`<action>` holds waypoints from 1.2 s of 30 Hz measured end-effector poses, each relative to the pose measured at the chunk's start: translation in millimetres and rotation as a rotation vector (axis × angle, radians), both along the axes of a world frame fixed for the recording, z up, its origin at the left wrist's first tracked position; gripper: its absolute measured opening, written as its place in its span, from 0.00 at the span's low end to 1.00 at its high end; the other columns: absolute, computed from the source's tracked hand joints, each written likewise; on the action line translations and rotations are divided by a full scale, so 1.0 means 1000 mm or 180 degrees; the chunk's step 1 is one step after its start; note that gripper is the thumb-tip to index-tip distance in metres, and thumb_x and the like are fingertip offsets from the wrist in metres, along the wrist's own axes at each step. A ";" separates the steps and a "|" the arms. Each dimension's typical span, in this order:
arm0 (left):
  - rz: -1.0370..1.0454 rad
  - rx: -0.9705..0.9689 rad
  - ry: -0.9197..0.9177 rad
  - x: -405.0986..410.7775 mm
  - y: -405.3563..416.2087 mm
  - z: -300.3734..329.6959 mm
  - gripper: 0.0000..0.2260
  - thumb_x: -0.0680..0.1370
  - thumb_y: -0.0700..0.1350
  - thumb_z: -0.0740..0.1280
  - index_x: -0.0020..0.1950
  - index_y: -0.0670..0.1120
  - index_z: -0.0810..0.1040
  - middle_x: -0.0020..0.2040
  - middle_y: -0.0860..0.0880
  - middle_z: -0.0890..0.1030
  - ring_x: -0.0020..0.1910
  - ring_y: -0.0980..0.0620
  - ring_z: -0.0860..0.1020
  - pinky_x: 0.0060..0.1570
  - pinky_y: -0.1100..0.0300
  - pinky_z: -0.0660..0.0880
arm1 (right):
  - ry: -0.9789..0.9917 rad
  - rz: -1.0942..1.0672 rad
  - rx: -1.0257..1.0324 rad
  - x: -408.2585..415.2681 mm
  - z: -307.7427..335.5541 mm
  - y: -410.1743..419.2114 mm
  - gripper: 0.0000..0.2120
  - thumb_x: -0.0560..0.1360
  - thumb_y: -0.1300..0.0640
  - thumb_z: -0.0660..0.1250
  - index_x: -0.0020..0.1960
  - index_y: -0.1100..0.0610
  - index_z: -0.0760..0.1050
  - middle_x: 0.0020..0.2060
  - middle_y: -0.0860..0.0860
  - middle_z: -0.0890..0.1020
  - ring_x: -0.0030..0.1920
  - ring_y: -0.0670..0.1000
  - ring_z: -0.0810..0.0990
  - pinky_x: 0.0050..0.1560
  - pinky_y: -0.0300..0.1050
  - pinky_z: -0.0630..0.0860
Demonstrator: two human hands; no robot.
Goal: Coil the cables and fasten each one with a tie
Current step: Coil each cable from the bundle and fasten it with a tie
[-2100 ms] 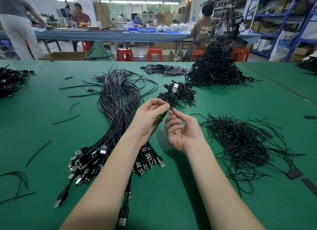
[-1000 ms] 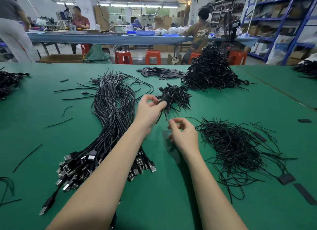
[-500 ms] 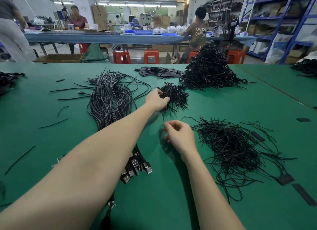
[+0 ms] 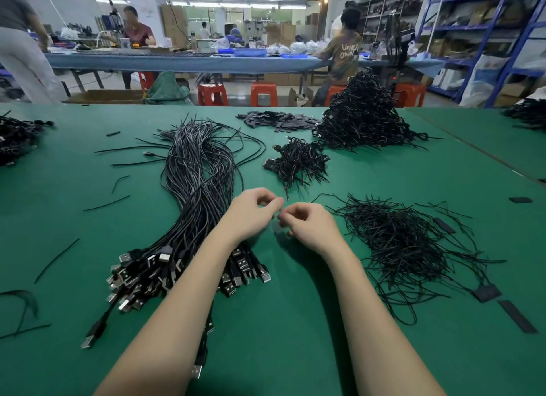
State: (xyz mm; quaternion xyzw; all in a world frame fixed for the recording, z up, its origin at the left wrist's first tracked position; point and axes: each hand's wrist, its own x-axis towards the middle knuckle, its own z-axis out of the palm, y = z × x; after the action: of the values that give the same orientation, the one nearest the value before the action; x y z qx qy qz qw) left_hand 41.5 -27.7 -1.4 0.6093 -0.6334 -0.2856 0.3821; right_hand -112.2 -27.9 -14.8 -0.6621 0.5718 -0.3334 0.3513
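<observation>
My left hand (image 4: 254,212) and my right hand (image 4: 308,228) hover close together over the green table (image 4: 280,321), fingertips almost touching. The fingers of both hands are curled; motion blur hides whether either one pinches a thin tie. Under my left forearm lies a long bundle of straight black USB cables (image 4: 198,182), plugs toward me. Right of my right hand is a loose pile of thin black ties (image 4: 396,242). A small heap of coiled, tied cables (image 4: 298,160) sits just beyond my hands.
A tall heap of coiled cables (image 4: 363,117) and flat black strips (image 4: 277,120) lie farther back. Stray ties (image 4: 56,259) are scattered at the left, and another cable heap (image 4: 17,138) lies at the left edge. People work at a blue bench (image 4: 183,61) behind.
My left hand carried a coiled cable to the small heap, let it go and drew back beside my right hand, which stayed near the tie pile.
</observation>
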 end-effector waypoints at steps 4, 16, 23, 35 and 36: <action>-0.0051 0.0040 0.0563 0.004 0.000 -0.001 0.11 0.79 0.52 0.66 0.42 0.49 0.83 0.44 0.54 0.86 0.43 0.51 0.84 0.54 0.49 0.79 | 0.0974 0.0883 0.0223 0.010 0.018 0.010 0.06 0.72 0.47 0.76 0.44 0.49 0.85 0.40 0.46 0.86 0.46 0.48 0.84 0.51 0.44 0.79; 0.0041 -0.0234 0.0260 0.002 0.006 0.003 0.18 0.84 0.53 0.60 0.39 0.49 0.82 0.40 0.53 0.85 0.36 0.57 0.82 0.45 0.59 0.75 | 0.0714 0.1251 0.0599 0.018 0.032 0.019 0.06 0.74 0.58 0.69 0.39 0.55 0.77 0.34 0.49 0.82 0.36 0.51 0.77 0.42 0.42 0.77; -0.0360 -0.0235 -0.0804 -0.004 0.013 0.006 0.23 0.83 0.60 0.54 0.38 0.50 0.78 0.35 0.55 0.82 0.36 0.53 0.80 0.43 0.58 0.75 | -0.1648 0.0028 0.0630 -0.025 0.040 0.004 0.07 0.79 0.56 0.71 0.56 0.54 0.77 0.36 0.49 0.86 0.30 0.45 0.80 0.32 0.36 0.76; -0.1602 0.0859 0.4221 -0.028 0.025 0.053 0.19 0.86 0.52 0.51 0.38 0.47 0.68 0.26 0.54 0.62 0.26 0.55 0.61 0.33 0.61 0.62 | -0.2160 0.1279 0.0784 0.003 0.032 0.011 0.33 0.80 0.31 0.44 0.68 0.49 0.75 0.65 0.52 0.82 0.66 0.49 0.80 0.70 0.51 0.72; -0.1499 0.0855 0.4379 -0.025 0.024 0.054 0.18 0.86 0.51 0.51 0.39 0.47 0.68 0.26 0.54 0.63 0.26 0.55 0.62 0.33 0.62 0.63 | -0.2014 0.1329 0.0760 0.004 0.033 0.013 0.33 0.79 0.31 0.46 0.68 0.49 0.75 0.62 0.55 0.83 0.64 0.51 0.81 0.69 0.50 0.72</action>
State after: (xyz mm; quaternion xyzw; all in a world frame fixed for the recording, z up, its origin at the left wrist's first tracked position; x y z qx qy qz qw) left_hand 16.0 -3.4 52.7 0.1820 -0.3243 -0.7525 0.5435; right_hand -108.3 -14.9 18.1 -0.5832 0.3232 -0.3736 0.6448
